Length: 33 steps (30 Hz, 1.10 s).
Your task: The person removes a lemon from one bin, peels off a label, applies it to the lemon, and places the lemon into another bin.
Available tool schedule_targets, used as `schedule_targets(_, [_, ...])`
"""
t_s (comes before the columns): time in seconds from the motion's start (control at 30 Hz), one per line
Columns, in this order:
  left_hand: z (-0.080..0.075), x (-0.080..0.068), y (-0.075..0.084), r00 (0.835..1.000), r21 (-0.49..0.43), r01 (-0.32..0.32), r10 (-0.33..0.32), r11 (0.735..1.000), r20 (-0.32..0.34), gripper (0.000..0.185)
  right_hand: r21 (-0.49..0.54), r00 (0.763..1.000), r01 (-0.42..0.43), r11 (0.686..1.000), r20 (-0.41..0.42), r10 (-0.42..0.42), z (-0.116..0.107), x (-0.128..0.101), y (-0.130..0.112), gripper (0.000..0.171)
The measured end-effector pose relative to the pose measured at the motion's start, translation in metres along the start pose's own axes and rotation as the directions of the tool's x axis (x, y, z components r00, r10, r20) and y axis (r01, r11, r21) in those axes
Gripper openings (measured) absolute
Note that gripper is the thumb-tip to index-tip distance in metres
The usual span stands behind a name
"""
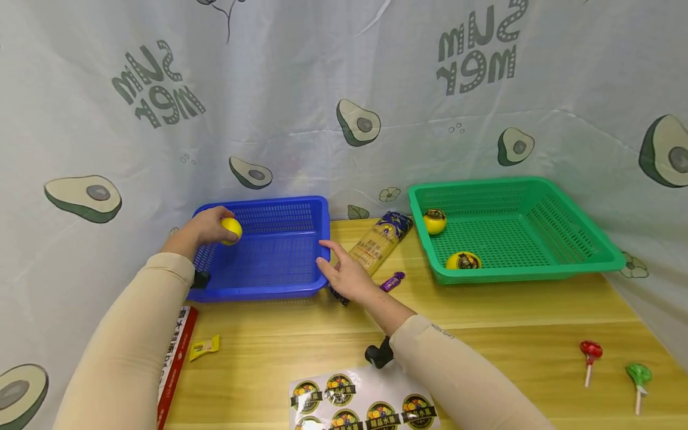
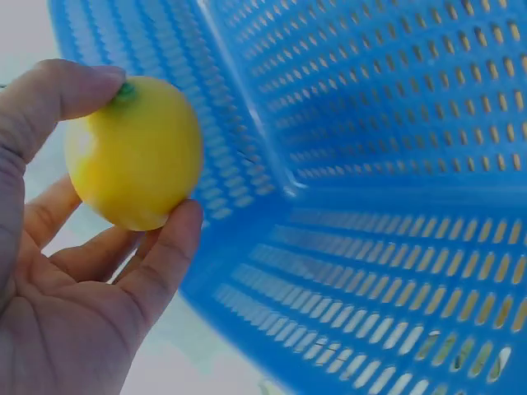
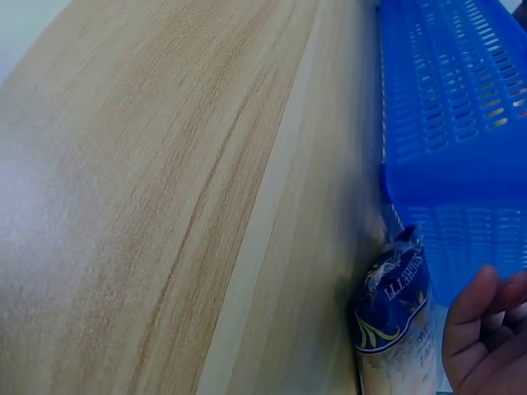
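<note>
My left hand [image 1: 206,226] [image 2: 58,271] pinches a plain yellow lemon [image 1: 231,229] [image 2: 133,154] between thumb and fingers, just inside the far left corner of the empty blue basket [image 1: 269,254] [image 2: 370,206]. My right hand [image 1: 344,272] [image 3: 486,329] rests with relaxed fingers against the blue basket's right side [image 3: 449,123], lying over a long spaghetti packet [image 1: 376,245] [image 3: 399,321]. A green basket [image 1: 516,230] to the right holds two yellow lemons with dark round stickers [image 1: 434,221] [image 1: 463,261].
A sheet of round fruit stickers [image 1: 365,406] lies at the table's near edge. A purple sweet [image 1: 392,280], a yellow sachet [image 1: 204,347], a red-and-white box [image 1: 174,358] and two lollipops [image 1: 590,352] [image 1: 638,377] lie on the wooden table [image 1: 484,334]. An avocado-print cloth hangs behind.
</note>
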State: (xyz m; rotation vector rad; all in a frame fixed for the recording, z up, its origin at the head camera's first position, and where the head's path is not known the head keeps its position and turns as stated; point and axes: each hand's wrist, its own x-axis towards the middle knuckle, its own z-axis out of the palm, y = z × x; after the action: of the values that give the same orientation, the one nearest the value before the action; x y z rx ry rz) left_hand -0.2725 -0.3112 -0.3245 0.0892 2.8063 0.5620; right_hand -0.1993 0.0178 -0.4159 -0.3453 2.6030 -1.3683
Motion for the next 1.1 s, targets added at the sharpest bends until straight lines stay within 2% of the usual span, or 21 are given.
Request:
schedule_targets(0.2, [0.0,-0.02,0.017,0.996,-0.111,-0.054,0.047,0.992,-0.073,0.076,-0.018,1.0,-0.008,1.0,-0.009,0.008,0.0,0.001,0.001,0.051])
schedule_targets(0.3, [0.0,-0.038,0.03,0.986,-0.181,-0.081,0.053,0.98,-0.156,0.077,-0.019,1.0,-0.01,1.0,-0.011,0.009,0.0,0.003,0.003,0.051])
schedule_targets(0.37, [0.003,-0.054,0.038,0.968,-0.238,-0.113,0.054,0.965,-0.244,0.077,-0.018,1.0,-0.01,1.0,-0.011,0.009,0.0,0.003,0.003,0.052])
schedule_targets(0.5, [0.021,-0.092,0.051,0.915,-0.353,-0.198,0.043,0.915,-0.402,0.077,-0.016,1.0,-0.004,1.0,-0.011,0.004,0.0,0.003,0.003,0.052])
schedule_targets(0.57, [0.035,-0.112,0.056,0.901,-0.401,-0.209,0.016,0.892,-0.433,0.078,-0.019,1.0,0.001,1.0,-0.011,-0.002,0.0,0.003,0.003,0.052])
schedule_targets(0.6, [0.042,-0.121,0.057,0.901,-0.423,-0.209,0.005,0.882,-0.434,0.077,-0.018,1.0,0.003,1.0,-0.01,-0.004,0.0,0.003,0.002,0.052])
schedule_targets(0.67, [0.057,-0.14,0.059,0.906,-0.462,-0.195,-0.02,0.865,-0.422,0.076,-0.017,1.0,0.002,1.0,-0.002,-0.002,-0.001,0.002,0.0,0.052])
schedule_targets(0.77, [0.077,-0.163,0.058,0.923,-0.517,-0.162,-0.056,0.841,-0.381,0.075,0.011,1.0,-0.004,1.0,0.01,0.003,-0.004,0.001,-0.004,0.054])
schedule_targets(0.9, [0.099,-0.183,0.054,0.952,-0.582,-0.133,-0.06,0.803,-0.299,0.074,0.081,1.0,-0.002,0.997,0.02,0.001,-0.016,-0.003,-0.011,0.058])
schedule_targets(1.0, [0.108,-0.187,0.054,0.976,-0.592,-0.122,-0.011,0.796,-0.217,0.071,0.13,1.0,0.01,0.991,0.007,-0.011,-0.029,-0.012,-0.016,0.057])
schedule_targets(1.1, [0.118,-0.185,0.058,0.987,-0.567,-0.145,0.075,0.811,-0.145,0.068,0.156,1.0,0.015,0.988,-0.003,-0.015,-0.04,-0.027,-0.016,0.053])
